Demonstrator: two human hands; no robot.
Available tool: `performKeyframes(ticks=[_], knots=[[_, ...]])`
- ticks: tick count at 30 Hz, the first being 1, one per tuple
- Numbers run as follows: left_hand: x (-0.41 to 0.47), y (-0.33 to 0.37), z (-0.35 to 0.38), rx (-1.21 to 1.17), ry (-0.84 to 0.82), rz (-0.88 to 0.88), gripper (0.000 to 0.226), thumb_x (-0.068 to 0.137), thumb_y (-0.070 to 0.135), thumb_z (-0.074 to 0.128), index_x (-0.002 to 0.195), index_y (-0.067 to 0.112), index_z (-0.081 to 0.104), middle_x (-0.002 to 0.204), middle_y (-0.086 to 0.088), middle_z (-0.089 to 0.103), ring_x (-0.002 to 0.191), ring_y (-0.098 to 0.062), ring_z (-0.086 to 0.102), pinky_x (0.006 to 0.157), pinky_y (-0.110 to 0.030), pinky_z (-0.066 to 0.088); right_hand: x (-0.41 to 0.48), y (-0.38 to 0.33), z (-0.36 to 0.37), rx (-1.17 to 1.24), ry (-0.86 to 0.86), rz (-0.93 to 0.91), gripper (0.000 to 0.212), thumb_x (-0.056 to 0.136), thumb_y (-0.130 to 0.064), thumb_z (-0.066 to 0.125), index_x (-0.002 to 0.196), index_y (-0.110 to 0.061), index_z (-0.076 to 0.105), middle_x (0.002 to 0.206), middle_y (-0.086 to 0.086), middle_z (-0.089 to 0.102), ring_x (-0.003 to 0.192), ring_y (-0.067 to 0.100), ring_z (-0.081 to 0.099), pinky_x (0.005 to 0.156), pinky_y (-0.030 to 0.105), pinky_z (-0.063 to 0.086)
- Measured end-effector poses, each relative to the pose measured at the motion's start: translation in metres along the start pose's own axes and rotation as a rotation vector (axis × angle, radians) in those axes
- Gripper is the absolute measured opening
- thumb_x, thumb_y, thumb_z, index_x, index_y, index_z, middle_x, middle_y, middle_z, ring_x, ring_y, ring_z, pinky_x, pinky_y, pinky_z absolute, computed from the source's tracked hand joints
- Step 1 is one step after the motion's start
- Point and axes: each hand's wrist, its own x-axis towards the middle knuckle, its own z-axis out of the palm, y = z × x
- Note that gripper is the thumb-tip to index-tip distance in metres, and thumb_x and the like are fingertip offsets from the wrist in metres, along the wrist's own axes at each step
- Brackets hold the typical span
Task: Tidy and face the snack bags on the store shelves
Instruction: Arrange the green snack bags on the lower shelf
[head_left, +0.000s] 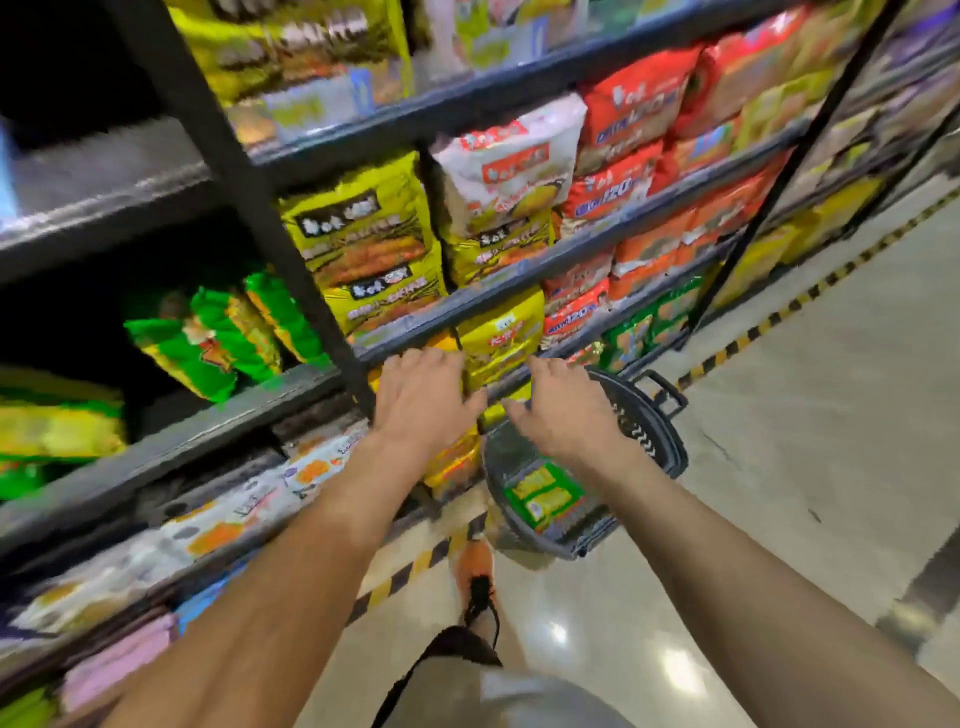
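Note:
A yellow snack bag (501, 332) stands on a low shelf between my two hands. My left hand (423, 395) lies flat against its left side and the shelf edge, fingers spread. My right hand (558, 402) hovers at its right side with fingers loosely curved, holding nothing; whether it touches the bag is unclear. Above it sit yellow bags (363, 234), a white bag (511, 166) and red bags (636, 114). Green bags (208, 338) lie tilted in the left bay. The view is blurred.
A dark shopping basket (647, 421) stands on the floor below my right hand, with a green packet (545, 493) inside. Dark shelf rails and an upright post (291, 249) cross the view. Yellow-black floor tape (779, 317) runs along the shelf base. My orange shoe (475, 566) is below.

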Motion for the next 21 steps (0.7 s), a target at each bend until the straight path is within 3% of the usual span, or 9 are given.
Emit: performKeyframes(ticks=[7,12,21], knots=[[-0.117,-0.083,-0.063,-0.029,0.11,-0.265,0.055,0.099,0.061,0.049,0.137,0.023,0.06,0.128,-0.006,0.068,0.121,-0.033,0.061,0.098,-0.044,0.046,-0.055,-0.122,-0.032,-0.058,0.106,-0.26,0.069,0.102,-0.056,0.05,0.152,-0.009,0.039,0.148,0.015,0.051,0.136,0.039,0.047,0.108,0.05,0.042],[-0.178,-0.15,-0.09,-0.052,0.168,-0.416,0.059,0.101,0.059,0.05,0.145,0.021,0.056,0.136,-0.005,0.065,0.126,-0.032,0.058,0.101,-0.045,0.045,-0.078,-0.211,-0.035,-0.036,0.115,-0.379,0.071,0.103,-0.057,0.048,0.156,-0.012,0.034,0.153,0.012,0.046,0.14,0.036,0.042,0.11,0.049,0.042],[-0.256,-0.266,-0.083,-0.064,0.144,-0.484,0.064,0.103,0.061,0.044,0.154,0.023,0.046,0.148,-0.003,0.058,0.135,-0.029,0.051,0.108,-0.044,0.042,-0.107,-0.339,-0.003,-0.005,0.127,-0.43,0.067,0.103,-0.057,0.046,0.155,-0.015,0.035,0.152,0.008,0.048,0.137,0.031,0.046,0.109,0.047,0.043]])
